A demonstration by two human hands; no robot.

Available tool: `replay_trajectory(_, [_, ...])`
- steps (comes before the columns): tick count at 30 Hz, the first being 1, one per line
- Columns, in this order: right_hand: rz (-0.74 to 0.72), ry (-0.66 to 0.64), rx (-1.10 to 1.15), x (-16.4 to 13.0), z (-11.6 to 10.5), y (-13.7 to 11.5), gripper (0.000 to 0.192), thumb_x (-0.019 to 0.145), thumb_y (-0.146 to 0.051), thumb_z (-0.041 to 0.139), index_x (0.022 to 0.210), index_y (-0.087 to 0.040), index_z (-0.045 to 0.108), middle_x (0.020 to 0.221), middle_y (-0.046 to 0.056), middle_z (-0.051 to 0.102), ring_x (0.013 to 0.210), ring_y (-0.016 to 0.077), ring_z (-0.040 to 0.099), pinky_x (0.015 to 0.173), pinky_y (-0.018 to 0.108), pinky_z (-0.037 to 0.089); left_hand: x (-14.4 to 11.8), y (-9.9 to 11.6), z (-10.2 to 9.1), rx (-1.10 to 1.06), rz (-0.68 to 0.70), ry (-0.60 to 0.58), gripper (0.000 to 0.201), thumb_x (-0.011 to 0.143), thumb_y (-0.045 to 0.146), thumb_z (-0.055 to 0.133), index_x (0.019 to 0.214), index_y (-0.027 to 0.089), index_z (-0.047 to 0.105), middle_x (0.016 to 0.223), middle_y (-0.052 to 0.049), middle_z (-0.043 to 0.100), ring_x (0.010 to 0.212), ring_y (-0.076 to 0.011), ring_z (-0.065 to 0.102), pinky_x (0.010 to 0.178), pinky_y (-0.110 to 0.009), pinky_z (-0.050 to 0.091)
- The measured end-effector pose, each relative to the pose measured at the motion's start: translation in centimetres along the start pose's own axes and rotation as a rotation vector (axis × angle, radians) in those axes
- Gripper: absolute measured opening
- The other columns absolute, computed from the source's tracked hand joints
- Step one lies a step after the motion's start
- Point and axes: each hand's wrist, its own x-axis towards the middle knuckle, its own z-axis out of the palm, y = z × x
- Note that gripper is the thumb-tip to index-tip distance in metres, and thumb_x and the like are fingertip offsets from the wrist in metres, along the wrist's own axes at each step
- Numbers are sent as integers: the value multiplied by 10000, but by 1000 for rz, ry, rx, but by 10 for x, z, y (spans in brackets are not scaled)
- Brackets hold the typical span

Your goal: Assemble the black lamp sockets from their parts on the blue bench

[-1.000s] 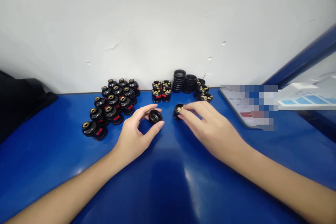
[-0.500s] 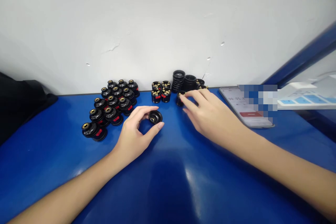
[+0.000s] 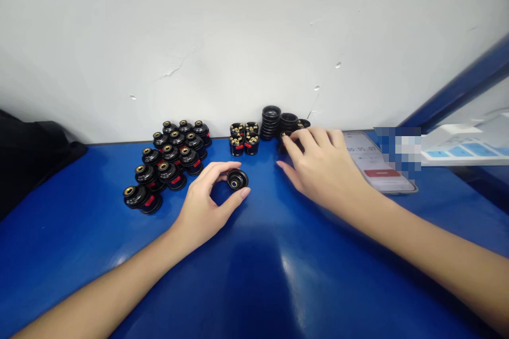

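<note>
My left hand (image 3: 210, 193) grips a black cup-shaped cap (image 3: 237, 180) between thumb and fingers, its hollow side turned toward me and a small metal ring visible inside. My right hand (image 3: 318, 161) is spread over a black round insert (image 3: 283, 140) with brass contacts. Its index fingertip touches that insert, while the thumb stays apart, low over the table. Left of it, several more inserts with brass contacts and red tabs (image 3: 244, 143) stand in a group. Behind the right fingers rises a stack of black rings (image 3: 271, 123), with another black stack (image 3: 289, 122) beside it.
Several assembled black connectors (image 3: 170, 172) with brass tops and red tabs stand in rows at left. A phone (image 3: 382, 164) showing a timer lies at right. The blue table (image 3: 254, 275) meets a pale wall (image 3: 238, 37). Black cloth (image 3: 35, 153) sits at far left.
My right hand has shifted slightly right, and the insert under its fingertips is now farther right and back. The cap in my left hand has turned to face me more.
</note>
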Motion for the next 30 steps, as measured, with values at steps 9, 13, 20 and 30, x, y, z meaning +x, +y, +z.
replay_trajectory(9, [14, -21, 6, 1, 0, 1, 514, 1076, -324, 590, 1433, 41, 654, 1269, 285, 714, 1170, 437, 621, 908, 507, 410, 0, 0, 0, 34, 14, -26, 359, 979, 318, 781, 1320, 259, 686, 1278, -57, 751, 1171, -232, 752, 1060, -414, 617])
replay_trajectory(13, [13, -20, -6, 2, 1, 2, 500, 1073, -327, 587, 1407, 37, 666, 1255, 282, 712, 1160, 441, 624, 901, 514, 421, 0, 0, 0, 34, 7, -33, 363, 975, 333, 781, 1316, 251, 689, 1279, -69, 763, 1151, -246, 763, 1056, -440, 618])
replay_trajectory(20, [-15, 136, 101, -1, 1, 4, 394, 1041, -235, 635, 1330, 25, 702, 1231, 295, 732, 1129, 458, 662, 890, 578, 511, -1, 0, 1, 2, -39, -31, 393, 963, 346, 791, 1325, 239, 680, 1292, -84, 779, 1151, -260, 771, 1066, -468, 616])
replay_trajectory(30, [-455, 156, 1002, -15, 8, -15, 188, 1099, -161, 580, 1227, -144, 716, 1271, 146, 709, 1097, 193, 742, 955, 297, 626, -1, 2, 1, -123, -38, -81, 520, 922, 354, 859, 1380, 244, 641, 1232, -64, 815, 1143, -221, 782, 1083, -405, 616])
